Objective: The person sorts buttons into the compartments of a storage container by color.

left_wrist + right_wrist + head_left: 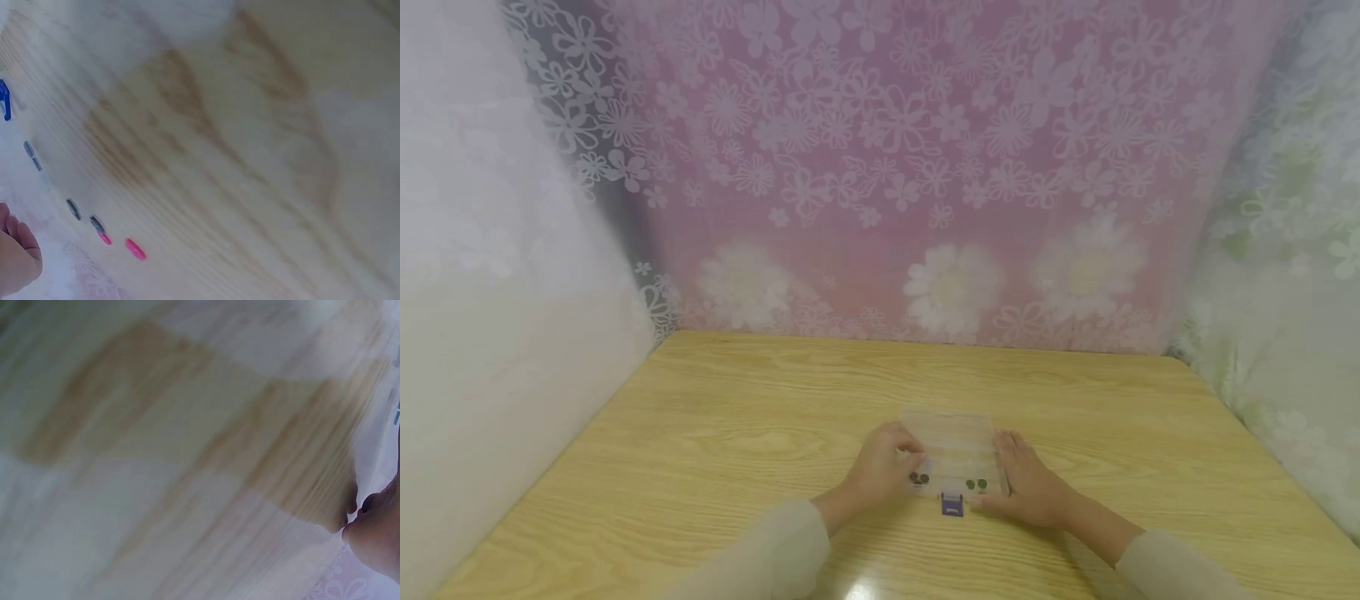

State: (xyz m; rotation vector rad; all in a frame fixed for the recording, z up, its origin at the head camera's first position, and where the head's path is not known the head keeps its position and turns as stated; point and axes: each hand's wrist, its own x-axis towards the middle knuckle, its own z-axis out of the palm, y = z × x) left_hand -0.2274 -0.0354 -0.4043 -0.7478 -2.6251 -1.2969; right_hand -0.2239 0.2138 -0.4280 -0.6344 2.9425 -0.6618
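So there's a clear case (953, 437) on the wooden counter (737, 408), toward the near side and a bit right of the middle, parked between two hands. Left hand (880, 468) is at its left side with the fingers bent and the thumb lying right by the edge. Honestly can't tell if that grip is actually pinching the plastic or just sitting against it. Right hand (1033, 487) has a wide, loose grip: fingers pretty straight along the right side, thumb reaching around toward the front corner.

At the middle of the front edge there's a purple-blue clip (952, 505), can't say whether it's attached. Two dark round bits (919, 478) show near the left hand, and two green round bits (976, 484) show on the other side near the right thumb. The left wrist cam is mostly wood grain, but out at its left you get a row of small greyish pieces (74, 209) and a couple of pink ones (135, 249), all kinda blurry.

Both arms have pale sleeves (790, 542). Behind the counter hangs a pinkish-purple flowery curtain (850, 125), with a whitish sheet (512, 292) on the left and a white-and-green floral one (1292, 308) on the right
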